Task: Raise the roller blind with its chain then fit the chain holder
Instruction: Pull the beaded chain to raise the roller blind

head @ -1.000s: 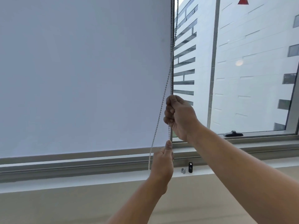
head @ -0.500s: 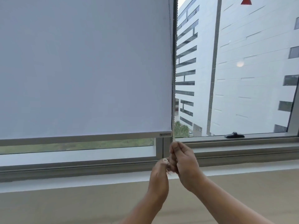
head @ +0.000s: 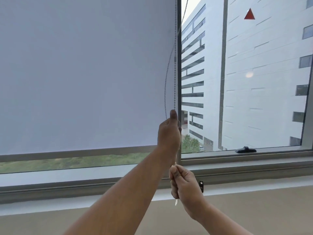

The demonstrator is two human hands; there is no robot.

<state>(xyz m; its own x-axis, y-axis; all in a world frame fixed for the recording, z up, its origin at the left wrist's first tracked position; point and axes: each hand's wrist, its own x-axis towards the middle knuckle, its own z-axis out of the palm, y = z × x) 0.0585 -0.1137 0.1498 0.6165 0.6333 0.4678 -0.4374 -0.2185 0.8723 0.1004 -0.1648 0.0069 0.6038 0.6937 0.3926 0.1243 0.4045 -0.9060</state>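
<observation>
Chain: fine grey beaded cord chain (head: 175, 78) hangs in two strands at the right edge of the smooth pale-grey fabric roller blind (head: 84, 73), whose flat grey bottom bar (head: 76, 152) sits above the sill. Left hand (head: 169, 133) fisted around the chain high; right hand (head: 184, 185) gripping it below. Small black holder (head: 201, 184) rests on the white ledge (head: 254, 184).

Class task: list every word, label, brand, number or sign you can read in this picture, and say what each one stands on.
No text can be read here.
Red triangle: a plain sign high on the right-hand window pane, with no lettering.
Small black part on the sill beside the right hand: any marking is too small to read.
Roller blind and its bottom bar: no label legible.
</observation>
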